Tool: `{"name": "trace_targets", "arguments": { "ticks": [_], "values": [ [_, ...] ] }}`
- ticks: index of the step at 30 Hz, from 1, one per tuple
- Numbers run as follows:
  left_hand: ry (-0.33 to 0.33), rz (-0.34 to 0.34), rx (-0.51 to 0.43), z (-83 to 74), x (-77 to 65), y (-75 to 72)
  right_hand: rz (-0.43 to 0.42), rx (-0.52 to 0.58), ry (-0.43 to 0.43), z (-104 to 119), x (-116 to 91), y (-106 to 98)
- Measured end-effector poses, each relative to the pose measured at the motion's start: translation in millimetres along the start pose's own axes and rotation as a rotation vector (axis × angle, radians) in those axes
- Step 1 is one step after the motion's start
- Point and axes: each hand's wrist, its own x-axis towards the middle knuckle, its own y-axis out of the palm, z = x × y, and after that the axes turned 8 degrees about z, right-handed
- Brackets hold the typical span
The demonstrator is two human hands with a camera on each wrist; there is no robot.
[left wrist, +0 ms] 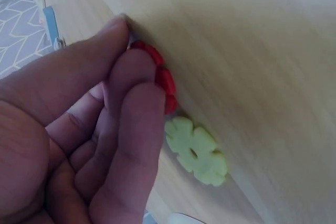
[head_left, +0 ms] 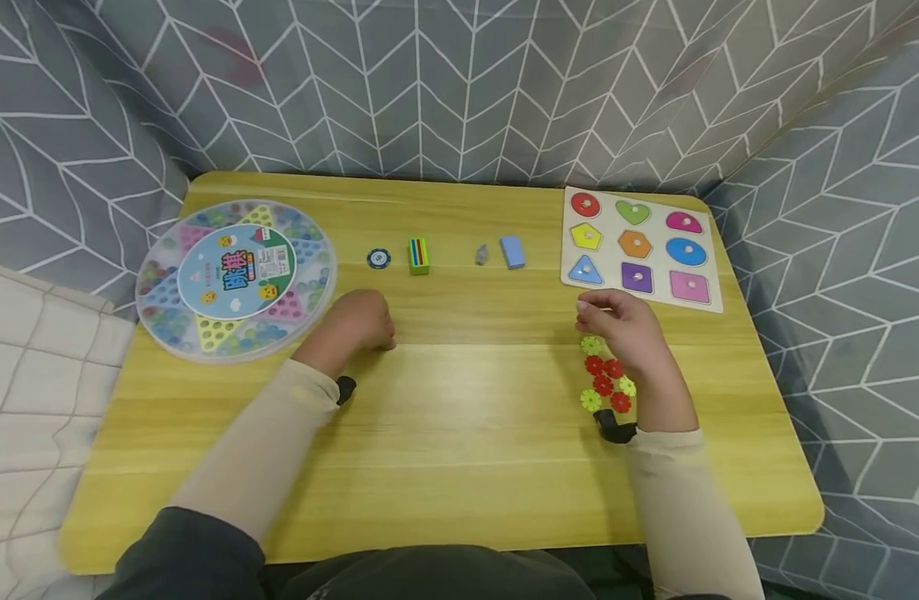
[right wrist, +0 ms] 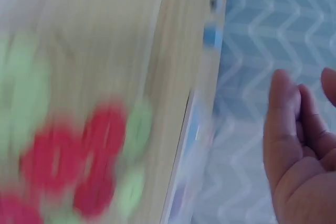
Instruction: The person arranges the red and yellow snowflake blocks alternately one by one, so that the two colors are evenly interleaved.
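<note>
In the left wrist view, my left hand point(head_left: 357, 325) pinches a red flower-shaped plastic disc point(left wrist: 167, 83) low over the table. Its fingers point(left wrist: 139, 119) cover much of that disc. A yellow-green flower-shaped disc point(left wrist: 197, 150) sits just beside the red one; I cannot tell whether the two touch. From the head view, the hand hides both. My right hand point(head_left: 624, 325) hovers at the right side, thumb and fingers apart with nothing between them. Under and in front of it lies a loose group of red discs point(head_left: 603, 385) and yellow-green discs point(head_left: 591, 401).
A round Chinese checkers set point(head_left: 317, 321) lies at the left. Along the back are a round blue-white token point(head_left: 379, 258), a green block with stripes point(head_left: 419, 258), a small grey object point(head_left: 481, 254) and a blue block point(head_left: 512, 252). A shape puzzle board point(head_left: 646, 292) lies back right.
</note>
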Motion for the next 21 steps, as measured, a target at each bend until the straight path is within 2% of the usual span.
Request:
{"name": "trace_targets", "arguments": {
  "ticks": [3,6,8,12,16,21],
  "values": [
    [-0.008,0.010,-0.070,8.9,-5.9,0.4,-0.061,-0.135,0.083,-10,-3,-20],
    [-0.018,0.017,-0.143,16.7,-10.9,1.9,-0.082,-0.283,0.180,-21,-3,-34],
    [-0.020,0.020,-0.169,20.0,-13.3,2.3,-0.065,-0.364,0.222,-28,-2,-39],
    [-0.015,0.019,-0.180,20.3,-14.6,1.3,-0.007,-0.489,0.244,-39,1,-43],
    [-0.001,0.001,-0.176,16.0,-11.0,-0.4,0.019,-0.564,0.260,-44,-1,-46],
    [0.010,0.000,-0.170,10.0,-6.1,-1.4,0.036,-0.565,0.311,-45,-7,-46]
  ]
}}
